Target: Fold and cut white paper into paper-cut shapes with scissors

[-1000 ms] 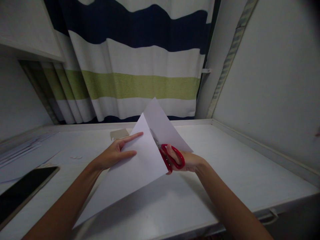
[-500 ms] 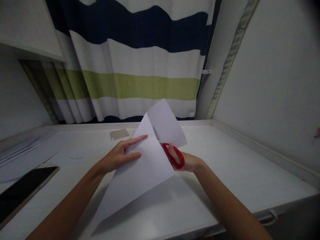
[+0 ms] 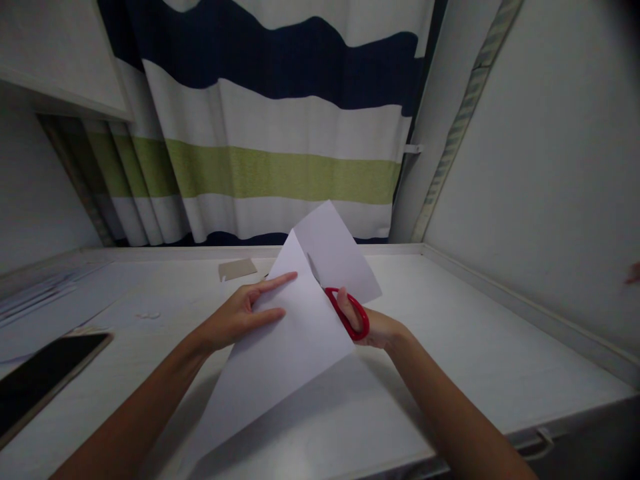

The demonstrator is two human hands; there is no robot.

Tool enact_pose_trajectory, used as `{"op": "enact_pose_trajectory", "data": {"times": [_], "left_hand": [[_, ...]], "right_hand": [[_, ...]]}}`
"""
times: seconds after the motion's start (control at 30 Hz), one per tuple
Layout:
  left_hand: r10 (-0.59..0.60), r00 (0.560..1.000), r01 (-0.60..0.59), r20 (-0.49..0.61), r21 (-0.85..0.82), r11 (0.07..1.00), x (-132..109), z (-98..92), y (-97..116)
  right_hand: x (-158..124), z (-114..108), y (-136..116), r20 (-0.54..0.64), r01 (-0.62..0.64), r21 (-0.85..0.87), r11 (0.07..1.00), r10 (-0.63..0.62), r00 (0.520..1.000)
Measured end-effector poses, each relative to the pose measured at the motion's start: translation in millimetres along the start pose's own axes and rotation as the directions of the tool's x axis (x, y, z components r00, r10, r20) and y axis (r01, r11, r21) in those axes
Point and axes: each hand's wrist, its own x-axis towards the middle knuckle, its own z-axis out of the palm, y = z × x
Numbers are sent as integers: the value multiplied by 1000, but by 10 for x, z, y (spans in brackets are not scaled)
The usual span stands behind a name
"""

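well left of the paper [image 3: 280, 353], a dark phone [image 3: 45, 377] lies on the desk [image 3: 475, 333]. the left hand [image 3: 240, 317] pinches the paper's left edge, fingers flat on top, holding it lifted off the desk. at the paper's right, red scissors [image 3: 350, 312] sit in a slit, blades mostly hidden. the right hand [image 3: 375, 327] is curled through their handles.

Dim, underexposed pic w/ soft paper [image 3: 285, 333] shadow on desk [image 3: 450, 347], edges warped, corners dark.
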Motion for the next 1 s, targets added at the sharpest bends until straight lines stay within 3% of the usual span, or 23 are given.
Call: {"op": "enact_pose_trajectory", "data": {"times": [0.57,0.83,1.0], "left_hand": [[-46,999,47,24,-58,997,-16,9,49],[-32,999,32,11,-30,999,-13,3,23],[-39,999,39,0,-39,999,-7,7,16]], "right_hand": [[18,-37,39,-28,27,-44,999,-28,999],[36,-68,74,-83,98,-173,980,-114,990],[42,-46,69,-43,140,-166,976,-149,988]]}}
